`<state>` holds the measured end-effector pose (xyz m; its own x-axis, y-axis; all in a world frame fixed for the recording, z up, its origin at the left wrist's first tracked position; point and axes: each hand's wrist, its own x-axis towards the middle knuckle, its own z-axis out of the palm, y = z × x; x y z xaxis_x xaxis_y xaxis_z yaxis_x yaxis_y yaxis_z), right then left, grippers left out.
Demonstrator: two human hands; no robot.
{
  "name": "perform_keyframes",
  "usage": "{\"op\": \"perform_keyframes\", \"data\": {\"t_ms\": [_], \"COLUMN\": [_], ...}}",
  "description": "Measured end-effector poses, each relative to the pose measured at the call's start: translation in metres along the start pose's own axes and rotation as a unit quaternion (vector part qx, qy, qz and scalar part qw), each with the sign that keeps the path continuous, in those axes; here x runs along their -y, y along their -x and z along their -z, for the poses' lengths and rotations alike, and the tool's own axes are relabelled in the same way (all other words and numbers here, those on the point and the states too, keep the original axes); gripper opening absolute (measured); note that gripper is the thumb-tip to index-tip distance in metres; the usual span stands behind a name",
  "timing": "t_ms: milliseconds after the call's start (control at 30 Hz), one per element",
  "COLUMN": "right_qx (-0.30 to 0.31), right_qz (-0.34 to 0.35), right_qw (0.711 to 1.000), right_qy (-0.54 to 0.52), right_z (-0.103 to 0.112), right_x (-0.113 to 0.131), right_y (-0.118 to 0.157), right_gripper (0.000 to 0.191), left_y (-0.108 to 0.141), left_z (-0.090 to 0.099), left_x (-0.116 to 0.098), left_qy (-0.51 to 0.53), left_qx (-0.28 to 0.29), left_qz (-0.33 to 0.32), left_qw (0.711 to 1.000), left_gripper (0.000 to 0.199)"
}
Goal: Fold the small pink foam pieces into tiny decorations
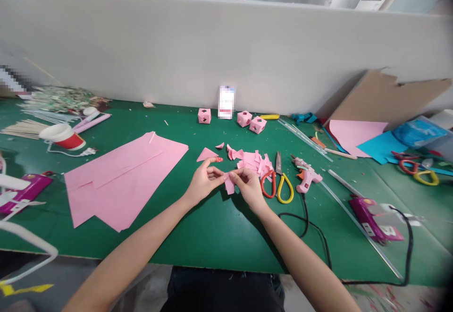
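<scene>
Two bare hands meet above the near middle part of the green table [198,241]. The left hand [203,182] and the right hand [250,188] both pinch one small pink paper piece [230,187] between thumb and finger; the other fingers of the left hand are loosely curled. The step in hand, as I judge it, is folding or shaping of this piece. The next move seems to call for light, exact pressure of the fingertips, with both edges kept in line. Whether a crease is already made, I cannot tell, because the fingers cover much of the piece.

Just beyond the right hand lies a heap of cut pink strips [253,161], and near the left fingertips is a pink triangle [205,154]. Farther away stand three pink paper cubes [204,116] and a phone [225,104], which leans on the partition [159,52]. On the left, large pink sheets [130,180] lie flat.

On the right, the scissors [279,172] lie so close to the right hand that they could hinder it. The glue gun [308,178] is beyond them, and its black cord [306,215] could catch the right forearm.
</scene>
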<state>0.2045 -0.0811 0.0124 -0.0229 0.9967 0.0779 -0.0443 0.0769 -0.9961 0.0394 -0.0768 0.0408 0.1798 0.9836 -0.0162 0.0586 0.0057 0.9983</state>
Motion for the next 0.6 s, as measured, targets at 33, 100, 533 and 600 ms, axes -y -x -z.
{"op": "perform_keyframes", "data": {"t_ms": [33, 100, 533, 600], "right_qx": [-0.001, -0.003, 0.025, 0.022], "right_qz": [0.002, 0.008, -0.046, -0.048], "right_qw": [1.0, 1.0, 0.999, 0.999], "right_qy": [0.005, 0.017, -0.009, 0.005], "right_z": [0.0001, 0.0002, 0.0, 0.0009], "right_x": [-0.0004, -0.0013, 0.0006, 0.0014], "right_y": [0.0, 0.0, -0.0003, -0.0007], "right_gripper": [0.035, 0.033, 0.035, 0.034], "left_y": [0.0001, 0.0002, -0.0052, -0.0065], "left_z": [-0.0001, -0.0002, 0.0055, 0.0065], "left_x": [0.0002, 0.0007, 0.0031, 0.0036], "left_qy": [0.001, 0.001, 0.017, 0.029], "left_qx": [0.001, 0.002, -0.074, -0.091], "left_qz": [0.0, -0.001, -0.028, -0.024], "left_qw": [1.0, 1.0, 0.997, 0.995], "left_gripper": [0.057, 0.057, 0.054, 0.055]}}
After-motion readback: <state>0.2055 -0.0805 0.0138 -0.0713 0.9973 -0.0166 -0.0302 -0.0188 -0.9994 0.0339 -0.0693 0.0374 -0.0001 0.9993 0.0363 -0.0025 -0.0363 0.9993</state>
